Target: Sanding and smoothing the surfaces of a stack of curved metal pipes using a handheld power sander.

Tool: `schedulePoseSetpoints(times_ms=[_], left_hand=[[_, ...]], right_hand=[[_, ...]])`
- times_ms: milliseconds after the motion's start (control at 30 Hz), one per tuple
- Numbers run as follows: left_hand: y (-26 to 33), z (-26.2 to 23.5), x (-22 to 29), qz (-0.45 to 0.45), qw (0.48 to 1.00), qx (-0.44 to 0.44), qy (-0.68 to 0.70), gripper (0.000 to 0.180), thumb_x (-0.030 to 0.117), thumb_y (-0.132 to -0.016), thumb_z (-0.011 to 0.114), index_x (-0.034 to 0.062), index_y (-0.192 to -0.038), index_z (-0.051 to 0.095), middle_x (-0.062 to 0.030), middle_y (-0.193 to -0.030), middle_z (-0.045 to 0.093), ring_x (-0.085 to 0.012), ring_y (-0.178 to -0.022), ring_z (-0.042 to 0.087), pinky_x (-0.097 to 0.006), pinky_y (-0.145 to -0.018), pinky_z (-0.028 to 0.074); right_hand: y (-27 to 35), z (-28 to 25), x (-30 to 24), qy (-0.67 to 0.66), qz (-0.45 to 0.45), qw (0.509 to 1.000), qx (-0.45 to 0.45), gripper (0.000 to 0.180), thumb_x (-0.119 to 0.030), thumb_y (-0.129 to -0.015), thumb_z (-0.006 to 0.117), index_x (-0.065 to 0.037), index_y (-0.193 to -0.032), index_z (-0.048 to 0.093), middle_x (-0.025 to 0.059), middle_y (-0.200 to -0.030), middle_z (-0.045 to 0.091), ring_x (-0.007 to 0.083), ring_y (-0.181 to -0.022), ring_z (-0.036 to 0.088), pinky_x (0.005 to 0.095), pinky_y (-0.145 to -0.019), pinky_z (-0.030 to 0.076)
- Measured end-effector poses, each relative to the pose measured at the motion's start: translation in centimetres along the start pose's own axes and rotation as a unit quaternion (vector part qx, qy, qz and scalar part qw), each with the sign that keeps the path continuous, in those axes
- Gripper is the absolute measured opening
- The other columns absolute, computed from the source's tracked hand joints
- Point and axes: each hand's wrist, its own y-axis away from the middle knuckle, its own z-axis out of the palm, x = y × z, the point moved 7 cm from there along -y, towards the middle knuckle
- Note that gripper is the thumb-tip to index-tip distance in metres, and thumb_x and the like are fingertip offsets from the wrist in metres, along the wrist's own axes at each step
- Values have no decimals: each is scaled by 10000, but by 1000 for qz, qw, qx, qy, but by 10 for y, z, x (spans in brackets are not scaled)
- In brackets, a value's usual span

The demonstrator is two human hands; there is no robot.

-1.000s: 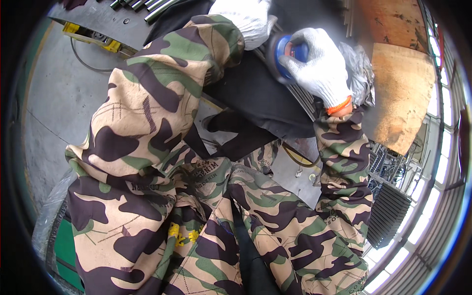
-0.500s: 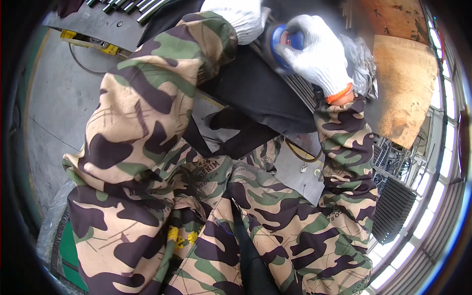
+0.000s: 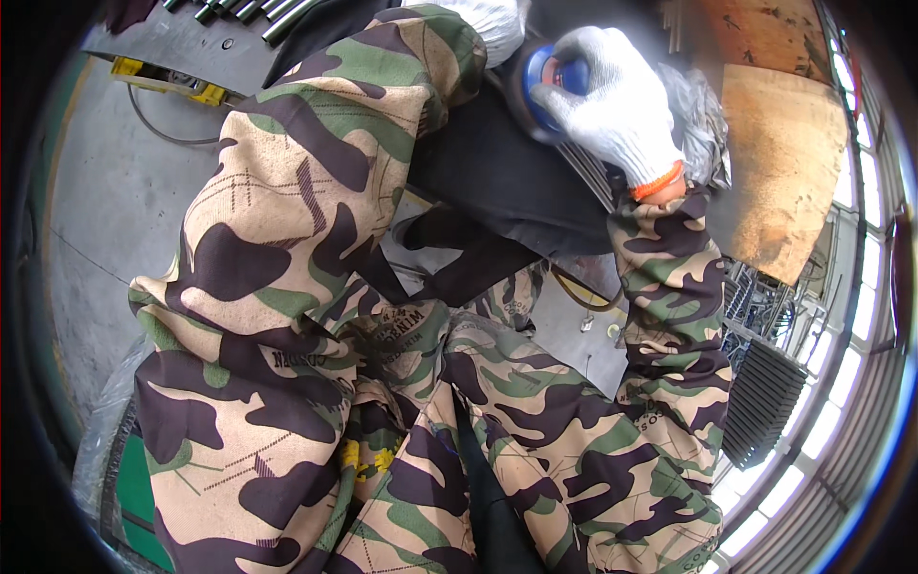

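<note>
My right hand (image 3: pixel 617 100), in a white knit glove with an orange cuff, is closed around a blue round palm sander (image 3: pixel 533 96). The sander sits over a row of thin metal bars (image 3: pixel 585 170), and its lower rim looks blurred. Dark cloth (image 3: pixel 478 158) lies beneath the bars and hangs toward my legs. At the top edge, my left hand (image 3: pixel 492 27), also gloved in white, is close to the sander. My camouflage sleeve and the frame edge hide most of its fingers, so its grip cannot be made out.
Shiny metal tubes (image 3: pixel 277 21) lie on a grey metal surface (image 3: pixel 182 46) at the far left. Crumpled grey plastic (image 3: pixel 703 124) is beside my right wrist. Brown boards (image 3: pixel 779 163) stand to the right, above a dark ribbed stack (image 3: pixel 765 402). A cable (image 3: pixel 158 129) hangs at left.
My left arm and gloved hand have shifted a little to the right and away from me. My right hand with the sander stays in nearly the same place.
</note>
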Motion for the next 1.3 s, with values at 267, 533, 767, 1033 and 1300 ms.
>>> schedulePoseSetpoints(times_ms=[267, 533, 767, 1033, 1300], left_hand=[[-1, -3, -2, -6, 1000, 27, -10, 461, 338, -952, 635, -77, -1136, 713, -280, -1185, 687, -452, -1209, 604, -594, -1145, 383], [18, -10, 1, -3, 999, 31, 8, 509, 357, -968, 625, -96, -1186, 704, -301, -1255, 680, -469, -1272, 586, -600, -1190, 352], [1, -7, 0, -7, 1000, -1, 7, 482, 351, -979, 620, -84, -1168, 711, -289, -1228, 686, -458, -1251, 593, -590, -1169, 370], [12, -12, -1, 10, 999, 29, -17, 476, 357, -932, 681, -67, -1145, 722, -269, -1203, 684, -444, -1232, 598, -563, -1152, 385], [17, -18, -4, 7, 998, 5, -56, 498, 352, -946, 669, -51, -1237, 697, -251, -1272, 668, -430, -1280, 579, -551, -1163, 382]], right_hand=[[-1, 3, 3, 1, -9, 1000, 13, 279, -329, -831, 828, -170, -1038, 728, 115, -984, 704, 345, -900, 719, 451, -790, 590], [1, 0, 16, -3, -6, 1000, 24, 247, -317, -831, 826, -170, -1004, 729, 111, -949, 695, 336, -870, 720, 447, -768, 590], [4, -2, 1, 5, 1, 1000, 11, 265, -311, -838, 837, -149, -1018, 728, 109, -972, 699, 320, -867, 720, 424, -778, 594], [4, -7, 0, 14, -17, 999, 38, 286, -276, -820, 853, -124, -1002, 693, 120, -943, 675, 339, -862, 695, 422, -769, 577], [9, -22, -2, 19, -18, 997, 73, 275, -271, -811, 834, -113, -946, 654, 130, -874, 637, 356, -843, 665, 447, -748, 555]])
